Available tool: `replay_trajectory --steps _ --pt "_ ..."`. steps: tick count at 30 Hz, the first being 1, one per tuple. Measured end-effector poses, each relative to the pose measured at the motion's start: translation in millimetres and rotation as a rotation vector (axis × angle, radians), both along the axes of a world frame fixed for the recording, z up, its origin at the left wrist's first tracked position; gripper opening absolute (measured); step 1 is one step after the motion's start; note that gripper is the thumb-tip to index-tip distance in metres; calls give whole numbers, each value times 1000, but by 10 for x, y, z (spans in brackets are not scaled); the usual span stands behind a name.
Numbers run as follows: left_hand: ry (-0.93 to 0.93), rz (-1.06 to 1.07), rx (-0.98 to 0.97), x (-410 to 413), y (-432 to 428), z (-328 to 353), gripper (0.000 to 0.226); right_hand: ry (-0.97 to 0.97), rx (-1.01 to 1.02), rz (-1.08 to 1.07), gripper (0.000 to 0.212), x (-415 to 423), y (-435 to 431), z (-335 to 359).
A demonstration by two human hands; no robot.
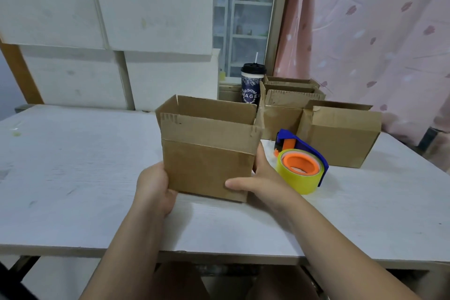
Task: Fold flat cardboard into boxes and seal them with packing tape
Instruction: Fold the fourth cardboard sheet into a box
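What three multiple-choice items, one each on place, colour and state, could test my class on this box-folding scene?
1. Where does the tape dispenser lie relative to the held box? A) left of it B) right of it C) inside it
2. What colour is the tape roll's core? A) orange B) green C) white
3. How are the held box's top flaps? A) taped shut B) standing open C) torn off
Answers: B, beside the right hand; A, it is plainly orange; B, they stand upright.
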State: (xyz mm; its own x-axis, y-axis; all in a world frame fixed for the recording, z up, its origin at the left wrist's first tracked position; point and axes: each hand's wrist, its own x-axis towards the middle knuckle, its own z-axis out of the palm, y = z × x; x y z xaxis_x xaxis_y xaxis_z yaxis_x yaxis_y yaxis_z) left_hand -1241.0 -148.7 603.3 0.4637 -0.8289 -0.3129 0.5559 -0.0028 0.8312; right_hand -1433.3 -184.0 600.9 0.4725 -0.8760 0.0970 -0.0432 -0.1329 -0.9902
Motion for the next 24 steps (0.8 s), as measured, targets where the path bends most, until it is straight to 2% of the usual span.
replay_trajectory --steps 2,4,6,8,10,13,15,18,20,22,24 --pt "-437 27 -3 4 77 8 35 14 -5 -15 85 -22 -31 -4" --pt "-642 76 -88 48 116 -11 29 17 -4 -15 81 -36 -50 -8" --pt "-582 189 -248 52 164 47 25 19 17 5 81 -31 -69 -26" --pt "-492 233 -477 15 228 153 31 59 14 20 82 -19 -88 -49" --pt "-636 203 -608 -39 306 219 39 96 8 30 84 -8 -103 -74" --pt "-902 176 -516 -90 371 199 40 99 29 37 88 -11 -105 -97" --pt "-949 181 -476 -76 369 175 33 90 34 31 94 4 -66 -82" --pt "-1078 141 -447 -62 367 248 11 125 8 -18 106 20 -41 -81" --pt "-1194 137 -424 -75 365 279 4 115 -15 -24 106 30 2 -44" --pt "-1285 164 -405 -111 371 309 7 57 -22 4 104 31 18 -24" --pt "-1375 216 -388 -139 371 319 11 -46 46 27 92 58 36 11"
